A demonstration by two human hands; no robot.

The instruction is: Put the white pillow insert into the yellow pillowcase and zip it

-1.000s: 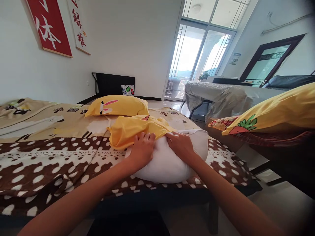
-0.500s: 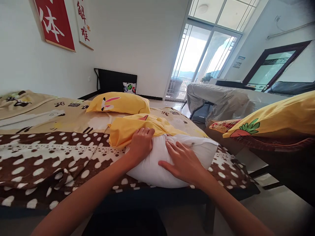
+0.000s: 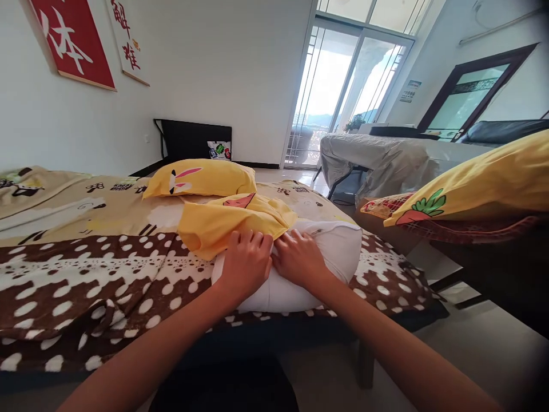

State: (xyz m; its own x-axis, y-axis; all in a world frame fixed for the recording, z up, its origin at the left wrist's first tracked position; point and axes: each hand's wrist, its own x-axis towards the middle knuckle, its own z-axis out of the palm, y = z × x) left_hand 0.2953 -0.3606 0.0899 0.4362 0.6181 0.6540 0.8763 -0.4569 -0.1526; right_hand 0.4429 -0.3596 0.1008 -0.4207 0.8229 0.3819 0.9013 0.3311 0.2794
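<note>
A white pillow (image 3: 341, 243) lies on the bed's near edge, its left part under a bunched yellow pillowcase (image 3: 214, 220). My left hand (image 3: 246, 263) is closed on the pillowcase's near edge, knuckles up, above the white pillow. Close beside it, my right hand (image 3: 300, 257) has its fingers curled at the pillowcase's right corner, with the palm side against the pillow. The fingertips of both hands are partly hidden. Just behind lies another yellow pillow (image 3: 214, 177) with a rabbit print.
The bed carries a brown and white dotted blanket (image 3: 128, 280). At right, a yellow pillow with a carrot print (image 3: 480, 183) rests on a dark surface. Beyond stand a plastic-covered table (image 3: 373, 154) and a glass sliding door (image 3: 334, 86).
My right hand has gone from lying spread on the white pillow to curled fingers at the pillowcase edge, closer to my left hand. The pillowcase corner has shifted right. The view has shifted slightly.
</note>
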